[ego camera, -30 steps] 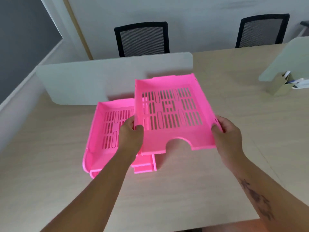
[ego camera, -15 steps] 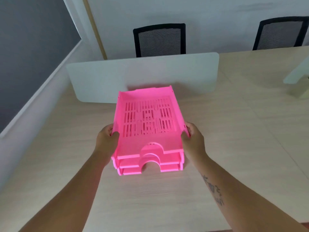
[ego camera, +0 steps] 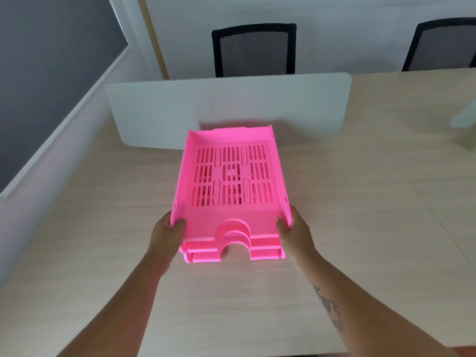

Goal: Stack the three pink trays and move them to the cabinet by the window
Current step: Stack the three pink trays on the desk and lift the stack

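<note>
Head view: three pink trays (ego camera: 229,181) sit nested in one stack on the light wood desk (ego camera: 360,202), near-centre, with their front cut-outs lined up toward the person. The top tray shows a slotted floor; the front lips of the two lower trays peek out beneath it at the near edge. Left hand (ego camera: 167,234) grips the stack's near-left corner, thumb over the top tray's rim, fingers wrapped down the side. Right hand (ego camera: 293,233) grips the near-right corner the same way, thumb on the rim. Cannot tell if the stack is lifted or resting on the desk. A white desk divider (ego camera: 231,109) stands just beyond the far end of the trays. Two black mesh chairs, one (ego camera: 253,50) far centre and one (ego camera: 443,45) far right, stand behind the desk against the white wall.
</note>
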A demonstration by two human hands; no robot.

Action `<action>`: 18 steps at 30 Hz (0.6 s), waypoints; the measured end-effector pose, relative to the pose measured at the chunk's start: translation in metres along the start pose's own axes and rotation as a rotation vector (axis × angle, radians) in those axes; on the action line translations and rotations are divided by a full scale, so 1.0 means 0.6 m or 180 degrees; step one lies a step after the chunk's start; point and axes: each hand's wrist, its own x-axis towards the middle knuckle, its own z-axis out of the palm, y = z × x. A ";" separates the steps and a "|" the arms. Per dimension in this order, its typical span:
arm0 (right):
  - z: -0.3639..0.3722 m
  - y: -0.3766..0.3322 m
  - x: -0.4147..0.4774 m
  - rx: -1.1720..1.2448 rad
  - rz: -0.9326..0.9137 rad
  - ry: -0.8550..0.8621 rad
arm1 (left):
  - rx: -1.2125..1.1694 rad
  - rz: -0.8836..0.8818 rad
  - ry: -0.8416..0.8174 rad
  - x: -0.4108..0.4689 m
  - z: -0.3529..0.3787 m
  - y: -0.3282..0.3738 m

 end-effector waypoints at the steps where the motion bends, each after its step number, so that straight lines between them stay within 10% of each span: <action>1: 0.017 0.004 -0.011 0.0011 0.0108 -0.0064 | 0.0046 -0.0152 0.0026 -0.002 -0.008 -0.020; 18: 0.013 0.009 -0.002 0.0544 0.0139 0.0312 | -0.0706 -0.0029 0.0094 0.005 0.026 -0.048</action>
